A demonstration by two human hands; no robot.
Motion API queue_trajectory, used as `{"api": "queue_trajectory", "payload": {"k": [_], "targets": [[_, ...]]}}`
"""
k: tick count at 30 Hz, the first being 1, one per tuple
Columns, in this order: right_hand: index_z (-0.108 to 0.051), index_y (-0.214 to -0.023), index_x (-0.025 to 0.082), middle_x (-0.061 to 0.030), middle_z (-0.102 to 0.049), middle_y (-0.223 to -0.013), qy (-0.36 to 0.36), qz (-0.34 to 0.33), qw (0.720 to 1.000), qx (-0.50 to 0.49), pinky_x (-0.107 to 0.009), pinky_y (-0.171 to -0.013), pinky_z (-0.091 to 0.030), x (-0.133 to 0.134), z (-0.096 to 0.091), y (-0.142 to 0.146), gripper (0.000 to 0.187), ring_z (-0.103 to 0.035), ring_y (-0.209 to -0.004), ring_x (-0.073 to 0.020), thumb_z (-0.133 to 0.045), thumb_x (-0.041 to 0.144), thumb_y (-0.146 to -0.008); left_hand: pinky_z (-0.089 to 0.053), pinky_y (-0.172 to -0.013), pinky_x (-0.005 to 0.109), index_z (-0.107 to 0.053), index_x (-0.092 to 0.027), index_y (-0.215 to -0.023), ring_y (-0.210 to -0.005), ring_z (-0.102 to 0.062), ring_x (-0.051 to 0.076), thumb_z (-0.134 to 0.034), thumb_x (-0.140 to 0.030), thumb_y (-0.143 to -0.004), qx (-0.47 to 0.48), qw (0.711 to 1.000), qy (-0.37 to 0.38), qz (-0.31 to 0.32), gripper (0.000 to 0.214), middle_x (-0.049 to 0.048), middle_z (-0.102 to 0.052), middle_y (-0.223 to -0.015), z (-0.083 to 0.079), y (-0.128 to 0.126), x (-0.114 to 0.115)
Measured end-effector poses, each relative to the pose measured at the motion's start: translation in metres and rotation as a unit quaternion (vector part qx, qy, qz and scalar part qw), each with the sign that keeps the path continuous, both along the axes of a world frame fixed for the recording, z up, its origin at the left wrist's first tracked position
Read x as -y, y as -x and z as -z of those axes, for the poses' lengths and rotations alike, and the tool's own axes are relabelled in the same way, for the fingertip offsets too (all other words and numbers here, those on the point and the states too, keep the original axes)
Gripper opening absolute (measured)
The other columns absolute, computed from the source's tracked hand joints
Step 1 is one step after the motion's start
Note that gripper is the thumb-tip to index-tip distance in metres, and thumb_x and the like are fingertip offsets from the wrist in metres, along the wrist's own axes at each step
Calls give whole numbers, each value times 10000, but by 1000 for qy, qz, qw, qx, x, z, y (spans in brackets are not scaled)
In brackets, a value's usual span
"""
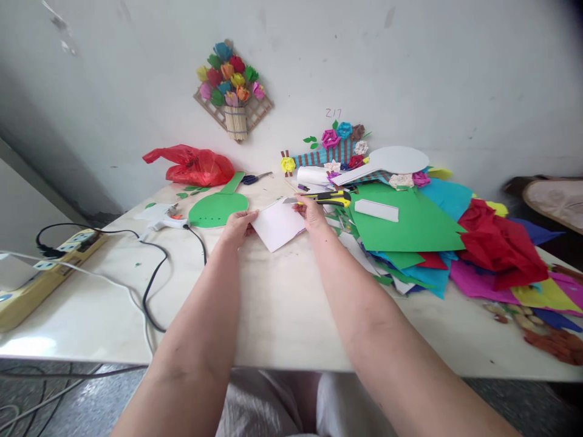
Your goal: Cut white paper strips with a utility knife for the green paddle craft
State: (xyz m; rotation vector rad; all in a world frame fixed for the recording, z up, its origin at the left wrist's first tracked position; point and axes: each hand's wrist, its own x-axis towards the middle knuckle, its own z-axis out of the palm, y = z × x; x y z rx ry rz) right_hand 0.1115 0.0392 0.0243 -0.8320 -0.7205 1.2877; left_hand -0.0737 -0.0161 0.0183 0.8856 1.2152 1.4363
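Between my hands is a white piece of board (279,226), tilted with one corner toward me. My left hand (240,228) grips its left corner, fingers closed round the edge. A yellow and black utility knife (325,198) is held in my right hand (310,213), its blade pointing left over the board's top edge. That same hand also touches the board's right side. Left of the board lies a green guitar-like cutout (214,209) with a row of small holes. A white glue gun (159,216) rests beyond it, beside my left arm.
Green sheets (405,224) and coloured paper are piled at the right, with a white strip (376,210) on top. Scissors (255,178) and a red plastic bag (198,167) lie at the back. A power strip (50,276) and cables occupy the left; paper flowers (230,79) hang on the wall.
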Motion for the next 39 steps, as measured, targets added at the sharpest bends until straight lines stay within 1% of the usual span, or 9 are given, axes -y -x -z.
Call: {"api": "queue_trajectory", "payload": {"k": [3, 8, 13, 16, 21, 25, 30, 34, 39], "targets": [[-619, -719, 173, 53, -597, -503, -10, -3, 1000, -4, -175, -435, -457, -1, 0, 1, 175, -566, -444, -85, -767, 183, -627, -448, -474, 209, -590, -143, -611, -457, -538, 104, -809, -192, -694, -13, 999, -3, -29, 239, -10, -591, -532, 4, 1, -3], [-611, -719, 171, 70, -605, -551, -31, 72, 996, -45, -178, -463, -472, -6, -2, -1, 143, -534, -434, -63, -734, 169, -646, -500, -552, 214, -569, -139, -616, -491, -549, 96, -691, -118, -791, 54, 994, -13, -97, 215, -16, -580, -536, 5, 1, -8], [-616, -756, 178, 76, -638, -608, -37, 81, 990, -106, -179, -544, -494, -7, -3, -1, 114, -551, -468, -53, -691, 192, -670, -537, -627, 248, -551, -158, -629, -548, -584, 113, -724, -90, -753, 88, 986, -11, -144, 224, -28, -566, -561, 5, -3, -13], [-630, -787, 181, 77, -669, -664, -39, 86, 990, -107, -184, -575, -474, -6, -3, -1, 150, -579, -500, -52, -698, 196, -655, -545, -653, 239, -515, -183, -650, -615, -622, 124, -715, -75, -757, 110, 976, -9, -187, 251, -34, -556, -575, 5, -5, -15], [-645, -793, 186, 82, -694, -709, -57, 42, 996, -55, -230, -696, -460, -1, -1, 4, 158, -605, -548, -63, -708, 231, -654, -545, -653, 223, -490, -189, -670, -611, -603, 106, -667, -62, -802, 155, 962, -8, -223, 254, -50, -523, -560, 3, -9, -16], [-675, -810, 199, 80, -678, -622, -20, 1, 1000, 9, -244, -719, -422, 5, 3, 12, 165, -659, -656, -97, -730, 292, -686, -513, -614, 189, -480, -171, -655, -548, -548, 70, -602, -26, -849, 204, 948, -17, -245, 272, -56, -522, -568, 3, -16, -16], [-655, -800, 197, 61, -679, -622, 7, -22, 1000, -2, -230, -622, -478, 4, 6, 18, 207, -656, -609, -108, -780, 319, -689, -506, -607, 160, -498, -169, -675, -516, -547, 57, -560, 1, -868, 222, 952, -13, -208, 265, -49, -551, -591, 3, -17, -16], [-626, -753, 180, 64, -644, -573, 16, 16, 999, -35, -215, -565, -515, -1, 5, 14, 148, -602, -506, -87, -762, 202, -697, -539, -604, 214, -567, -132, -688, -529, -608, 107, -553, -11, -855, 206, 969, 17, -134, 207, 23, -624, -631, -2, -12, -10], [-622, -717, 169, 62, -636, -567, -9, 26, 1000, -2, -186, -485, -486, -1, 3, 7, 92, -577, -460, -71, -702, 125, -709, -488, -490, 205, -576, -136, -662, -460, -573, 111, -664, -257, -880, 126, 989, 14, -76, 265, 15, -596, -548, -4, -7, -5]]}}
